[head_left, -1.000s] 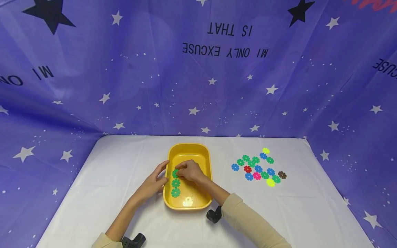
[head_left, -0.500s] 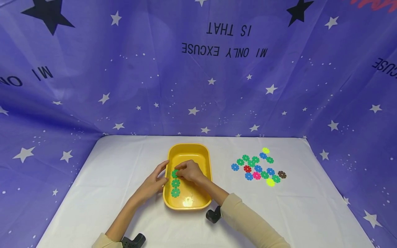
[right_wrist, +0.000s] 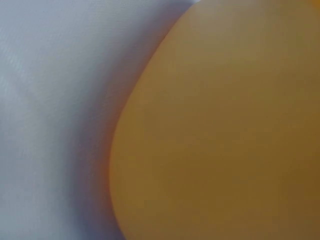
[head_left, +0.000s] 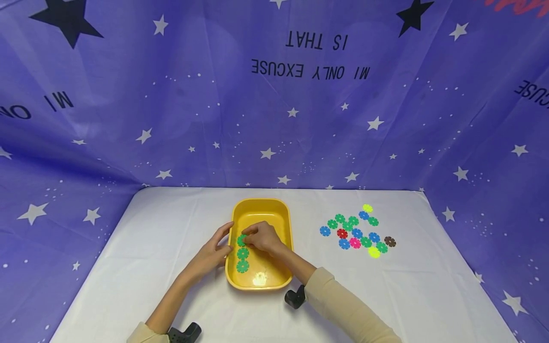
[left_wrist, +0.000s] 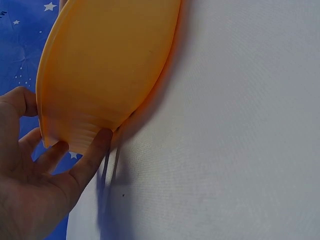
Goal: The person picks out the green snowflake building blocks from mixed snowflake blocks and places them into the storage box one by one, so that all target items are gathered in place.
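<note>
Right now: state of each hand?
Left hand: open, fingers resting against the yellow tray's outer side.
Right hand: closed, pinching the top green disc of the row inside the tray.

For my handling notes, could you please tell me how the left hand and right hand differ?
The left hand holds the yellow tray's side; the right hand works inside it. The left hand's thumb and index finger are spread; the right hand's fingers gather at a green notched disc. Both are bare.

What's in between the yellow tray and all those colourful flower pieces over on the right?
Only bare white cloth lies between the yellow tray and the colourful flower pieces; the head view shows it.
</note>
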The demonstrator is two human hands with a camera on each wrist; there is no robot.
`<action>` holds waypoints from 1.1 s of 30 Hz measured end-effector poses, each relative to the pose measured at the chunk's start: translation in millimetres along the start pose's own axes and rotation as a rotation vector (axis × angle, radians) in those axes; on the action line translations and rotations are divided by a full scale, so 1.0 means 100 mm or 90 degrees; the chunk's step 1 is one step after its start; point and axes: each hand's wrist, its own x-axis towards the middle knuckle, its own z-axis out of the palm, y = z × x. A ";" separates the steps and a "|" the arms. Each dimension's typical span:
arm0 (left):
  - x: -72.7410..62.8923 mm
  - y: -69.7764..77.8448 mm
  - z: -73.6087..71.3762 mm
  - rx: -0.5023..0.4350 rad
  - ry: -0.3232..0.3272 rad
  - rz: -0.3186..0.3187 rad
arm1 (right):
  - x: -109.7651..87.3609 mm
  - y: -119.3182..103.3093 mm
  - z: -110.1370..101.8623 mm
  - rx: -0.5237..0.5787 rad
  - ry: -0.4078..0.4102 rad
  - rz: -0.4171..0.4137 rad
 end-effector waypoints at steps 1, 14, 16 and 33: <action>0.00 0.00 0.00 -0.001 -0.001 0.001 | 0.00 0.00 0.00 -0.001 0.001 0.000; 0.00 -0.01 -0.01 -0.001 -0.001 0.006 | 0.01 0.00 0.00 0.000 0.005 0.002; 0.00 -0.01 -0.01 0.001 0.001 0.006 | 0.01 0.00 -0.01 0.010 0.006 0.005; 0.01 0.00 0.02 0.000 0.017 0.000 | -0.45 -0.08 -0.98 0.192 -0.003 -0.061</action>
